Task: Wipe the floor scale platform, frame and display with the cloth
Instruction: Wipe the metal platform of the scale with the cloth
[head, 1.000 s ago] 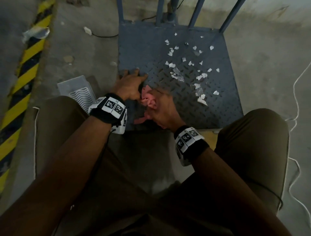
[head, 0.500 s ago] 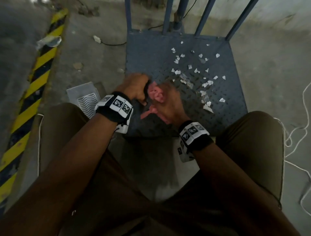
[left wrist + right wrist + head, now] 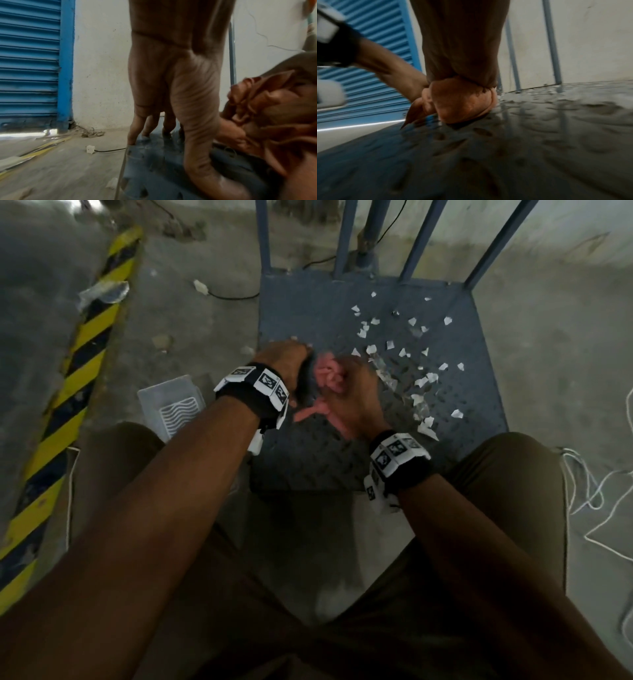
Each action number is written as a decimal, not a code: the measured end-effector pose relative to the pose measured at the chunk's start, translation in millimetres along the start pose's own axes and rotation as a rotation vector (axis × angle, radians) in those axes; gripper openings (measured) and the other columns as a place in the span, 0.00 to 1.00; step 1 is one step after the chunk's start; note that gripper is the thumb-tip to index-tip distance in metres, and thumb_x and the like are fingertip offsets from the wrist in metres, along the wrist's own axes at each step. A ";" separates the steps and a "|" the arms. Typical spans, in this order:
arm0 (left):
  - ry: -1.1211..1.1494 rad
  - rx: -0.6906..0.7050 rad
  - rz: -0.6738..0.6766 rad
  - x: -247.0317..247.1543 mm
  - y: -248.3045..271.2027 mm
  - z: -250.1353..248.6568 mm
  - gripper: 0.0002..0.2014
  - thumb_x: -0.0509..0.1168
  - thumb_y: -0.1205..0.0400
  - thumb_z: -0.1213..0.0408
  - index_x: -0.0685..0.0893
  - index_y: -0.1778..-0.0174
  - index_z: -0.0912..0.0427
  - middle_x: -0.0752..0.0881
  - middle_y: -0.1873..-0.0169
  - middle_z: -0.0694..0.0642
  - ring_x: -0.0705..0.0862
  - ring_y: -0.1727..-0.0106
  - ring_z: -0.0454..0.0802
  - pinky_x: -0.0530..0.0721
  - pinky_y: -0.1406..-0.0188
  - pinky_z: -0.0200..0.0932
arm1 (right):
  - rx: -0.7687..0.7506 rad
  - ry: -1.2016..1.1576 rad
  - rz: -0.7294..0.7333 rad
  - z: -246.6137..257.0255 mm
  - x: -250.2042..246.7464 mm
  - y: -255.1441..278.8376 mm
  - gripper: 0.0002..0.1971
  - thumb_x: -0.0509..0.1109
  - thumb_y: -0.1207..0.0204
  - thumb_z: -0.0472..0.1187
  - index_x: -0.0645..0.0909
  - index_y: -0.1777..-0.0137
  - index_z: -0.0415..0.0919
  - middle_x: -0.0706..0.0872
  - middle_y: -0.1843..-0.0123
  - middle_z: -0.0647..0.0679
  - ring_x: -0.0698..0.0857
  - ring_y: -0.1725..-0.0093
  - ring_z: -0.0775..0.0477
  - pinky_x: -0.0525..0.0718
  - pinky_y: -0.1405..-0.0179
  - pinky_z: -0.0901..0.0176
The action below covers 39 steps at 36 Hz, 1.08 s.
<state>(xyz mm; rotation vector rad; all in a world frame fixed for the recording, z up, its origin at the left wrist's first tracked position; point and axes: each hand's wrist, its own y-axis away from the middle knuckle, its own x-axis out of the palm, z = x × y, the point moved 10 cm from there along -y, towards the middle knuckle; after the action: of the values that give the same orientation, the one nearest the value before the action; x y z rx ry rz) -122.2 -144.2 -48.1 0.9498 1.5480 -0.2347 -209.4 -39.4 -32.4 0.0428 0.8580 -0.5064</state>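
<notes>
Pink and crumpled, the cloth (image 3: pixel 327 376) is bunched up in the person's right hand (image 3: pixel 354 398), whose fingers are curled tight around it. One loose end of the cloth pokes out toward 7 o'clock, and the bunch is pressed down on the platform (image 3: pixel 455 392). The platform is dark blue-grey metal with little raised bumps. The hand and cloth sit near the platform's left side, at about 9 o'clock from its middle.

The left hand (image 3: pixel 284 359) is right beside the cloth, on the 9 o'clock side of it. In the left wrist view its fingers (image 3: pixel 137 128) point down and their tips touch the platform near its left edge. They hold nothing.

Lots of small white paper scraps (image 3: pixel 423 380) lie on the platform from about 12 o'clock round to 4 o'clock of the right hand. Blue-grey frame bars (image 3: pixel 419 244) stand up along the far edge of the platform, at 12 o'clock.

On the concrete floor, a clear plastic tray (image 3: pixel 171 405) sits just off the platform's near left corner. A yellow and black stripe (image 3: pixel 68 378) runs along the floor farther out at 9 o'clock. A white cord (image 3: pixel 589 501) lies in loops at 3 o'clock.
</notes>
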 end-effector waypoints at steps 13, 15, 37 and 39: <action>0.041 -0.019 -0.093 -8.0 0.8 11.2 0.39 0.83 0.31 0.64 0.77 0.23 0.52 0.81 0.29 0.59 0.81 0.31 0.59 0.79 0.38 0.48 | 0.174 0.035 -0.112 -47.4 -22.1 -31.1 0.13 0.76 0.29 0.49 0.88 0.52 0.40 0.91 0.55 0.42 0.89 0.54 0.41 0.78 0.57 0.59; 0.000 0.010 -0.100 -8.6 1.9 7.1 0.41 0.84 0.33 0.63 0.77 0.22 0.53 0.80 0.29 0.59 0.80 0.30 0.60 0.79 0.33 0.52 | 0.224 -0.011 -0.149 -49.5 -32.6 -34.7 0.14 0.76 0.26 0.52 0.87 0.53 0.41 0.89 0.58 0.47 0.88 0.56 0.47 0.77 0.59 0.61; 0.094 -0.004 -0.051 -9.7 -32.0 32.5 0.39 0.88 0.40 0.62 0.81 0.33 0.47 0.85 0.38 0.56 0.87 0.43 0.59 0.88 0.45 0.54 | 0.363 0.000 -0.134 -57.6 -29.0 -85.5 0.17 0.74 0.25 0.53 0.89 0.49 0.39 0.92 0.52 0.44 0.90 0.49 0.43 0.74 0.60 0.64; 0.116 0.013 -0.010 -14.5 -37.6 32.5 0.31 0.88 0.41 0.67 0.85 0.43 0.49 0.87 0.48 0.55 0.88 0.50 0.58 0.87 0.51 0.48 | 0.349 -0.023 -0.113 -52.0 -22.7 -99.5 0.17 0.76 0.27 0.53 0.89 0.47 0.39 0.92 0.51 0.44 0.89 0.48 0.43 0.80 0.56 0.60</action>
<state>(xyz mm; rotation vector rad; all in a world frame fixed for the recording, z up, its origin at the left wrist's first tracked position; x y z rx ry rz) -125.0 -195.2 -56.5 0.9807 1.6590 -0.1999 -303.0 -105.5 -33.9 0.3090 0.7444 -0.7575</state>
